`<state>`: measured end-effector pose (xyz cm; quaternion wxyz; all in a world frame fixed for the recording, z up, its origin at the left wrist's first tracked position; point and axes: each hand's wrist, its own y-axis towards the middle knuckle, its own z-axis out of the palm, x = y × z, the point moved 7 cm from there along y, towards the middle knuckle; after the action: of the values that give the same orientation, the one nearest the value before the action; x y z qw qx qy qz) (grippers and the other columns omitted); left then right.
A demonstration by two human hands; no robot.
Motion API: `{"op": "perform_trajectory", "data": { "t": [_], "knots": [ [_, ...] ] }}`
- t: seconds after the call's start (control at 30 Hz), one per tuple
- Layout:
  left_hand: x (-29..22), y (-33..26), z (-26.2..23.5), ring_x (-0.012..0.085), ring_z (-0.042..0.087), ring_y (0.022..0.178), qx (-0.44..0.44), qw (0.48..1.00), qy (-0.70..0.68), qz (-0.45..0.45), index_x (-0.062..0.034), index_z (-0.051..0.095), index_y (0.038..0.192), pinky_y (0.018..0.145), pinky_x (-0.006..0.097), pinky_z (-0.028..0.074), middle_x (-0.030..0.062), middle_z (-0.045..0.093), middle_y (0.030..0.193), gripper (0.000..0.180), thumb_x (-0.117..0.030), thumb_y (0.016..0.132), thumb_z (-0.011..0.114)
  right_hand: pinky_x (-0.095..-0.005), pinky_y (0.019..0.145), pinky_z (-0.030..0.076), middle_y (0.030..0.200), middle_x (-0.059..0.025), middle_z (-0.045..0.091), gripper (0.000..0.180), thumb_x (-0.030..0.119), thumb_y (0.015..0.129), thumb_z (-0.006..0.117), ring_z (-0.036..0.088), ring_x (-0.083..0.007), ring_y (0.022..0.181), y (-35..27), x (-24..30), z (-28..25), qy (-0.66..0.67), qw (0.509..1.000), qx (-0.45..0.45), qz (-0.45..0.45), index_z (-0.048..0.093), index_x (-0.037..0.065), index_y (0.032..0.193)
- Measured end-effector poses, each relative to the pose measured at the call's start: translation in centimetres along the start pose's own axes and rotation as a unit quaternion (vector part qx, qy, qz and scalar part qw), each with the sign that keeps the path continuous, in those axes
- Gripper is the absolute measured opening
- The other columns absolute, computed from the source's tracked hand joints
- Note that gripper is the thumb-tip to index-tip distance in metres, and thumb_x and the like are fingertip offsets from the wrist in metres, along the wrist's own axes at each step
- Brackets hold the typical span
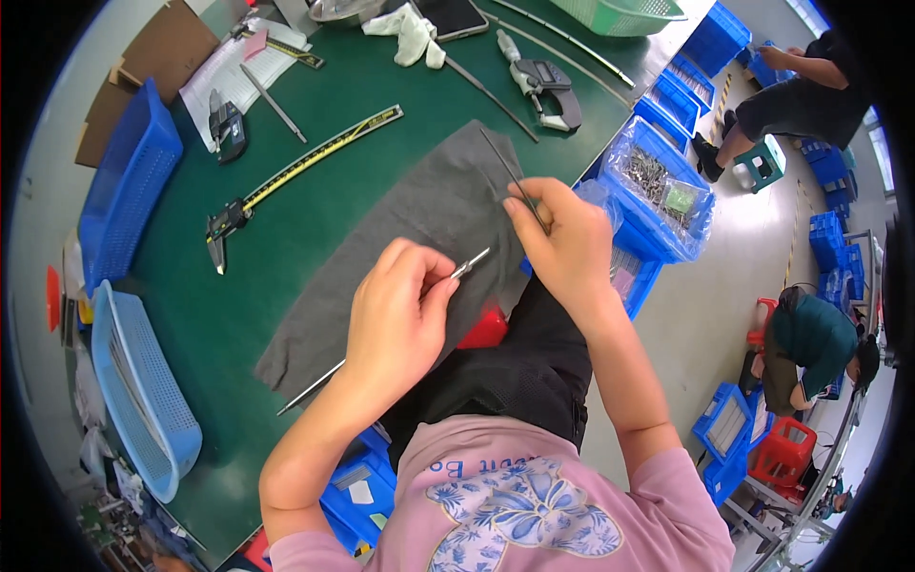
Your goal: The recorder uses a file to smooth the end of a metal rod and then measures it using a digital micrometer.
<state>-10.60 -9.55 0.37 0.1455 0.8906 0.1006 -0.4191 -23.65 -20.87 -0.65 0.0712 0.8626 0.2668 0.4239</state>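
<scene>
Green matting covers the worktop (315,229), which fills the upper left of the frame, with a grey cloth (419,229) spread slantwise across its middle; over the lower part of that cloth the left hand (396,319) is clenched around a thin metal rod (315,383), whose long end runs down to the lower left past the cloth's edge while its short tip shows beyond the thumb; just to the right, the right hand (564,238) pinches a second thin rod (510,172) between fingertips and thumb, and that rod slants up and to the left over the cloth; left of the cloth a long digital caliper (295,172) lies diagonally on the worktop, and a smaller measuring gauge (543,91) sits near the top centre; a dark blue basket (124,191) stands at the left edge and a lighter blue basket (143,391) below it; at the right of the worktop a blue crate (658,181) lined with clear plastic holds small metal parts; two other people crouch on the floor at the far right, well apart from the hands.
</scene>
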Motion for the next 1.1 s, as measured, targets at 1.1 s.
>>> {"op": "perform_trajectory", "data": {
  "t": [1.1],
  "knots": [
    [0.3,-3.6,-2.7,0.0278,0.060,0.064,0.001,0.991,0.037,0.127,-0.0042,0.058,0.087,0.055,0.038,0.046,0.0081,0.053,0.084,0.014,-0.002,0.075,0.065,-0.0317,0.050,0.043,0.068,-0.0116,0.061,0.050,0.049,0.069,0.070,0.058,-0.0182,0.053,12.7,-5.4,-2.6,-0.247,0.950,0.125,0.145,0.058,0.001,0.072]
  ]
}}
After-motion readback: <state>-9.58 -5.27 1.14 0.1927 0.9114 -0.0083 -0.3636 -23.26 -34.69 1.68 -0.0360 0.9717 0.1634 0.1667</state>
